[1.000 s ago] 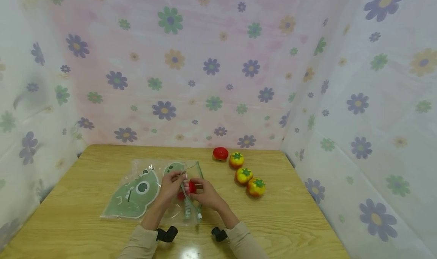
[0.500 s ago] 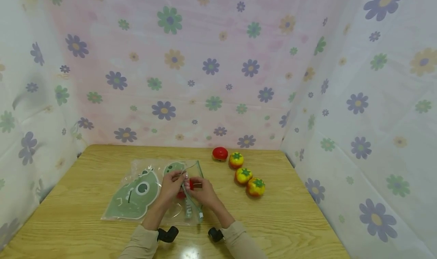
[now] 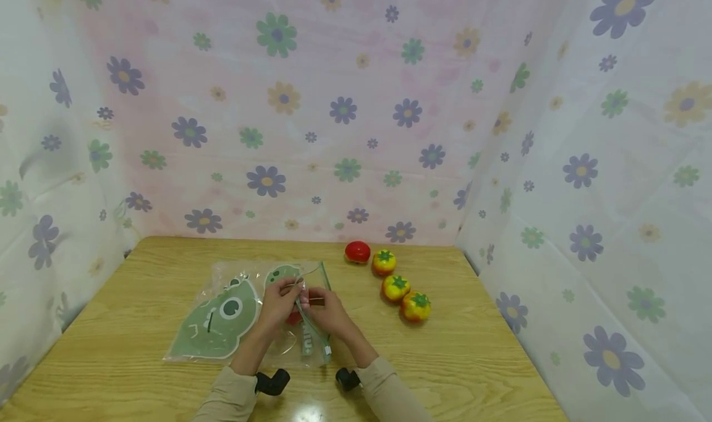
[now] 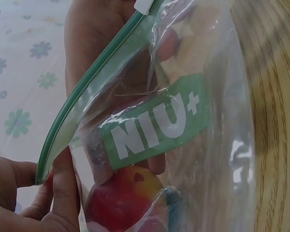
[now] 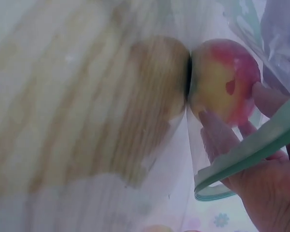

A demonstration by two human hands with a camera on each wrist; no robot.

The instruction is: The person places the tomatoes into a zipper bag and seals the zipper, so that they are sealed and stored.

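Observation:
A clear zip bag (image 3: 214,323) with a green cartoon face, a green zip edge and a "NIU+" label lies on the table. At its mouth, my left hand (image 3: 278,301) pinches the green edge between thumb and fingers. My right hand (image 3: 328,314) reaches inside the bag's opening; in the right wrist view its fingers hold a red-and-yellow toy fruit (image 5: 227,79). Through the plastic in the left wrist view, fingertips touch this toy fruit (image 4: 121,198) below the label. Something red (image 3: 293,317) shows in the bag, partly hidden by the hands.
To the right of the bag, several yellow-orange toy fruits with green leaf tops (image 3: 395,288) stand in a slanting row. A glossy red toy fruit (image 3: 357,252) lies at the table's back edge. Flowered cloth walls (image 3: 345,144) enclose the wooden table (image 3: 473,360).
My right hand has moved slightly left, deeper into the bag's mouth, carrying the red toy fruit out of the head camera's sight. My left hand keeps its pinch on the edge.

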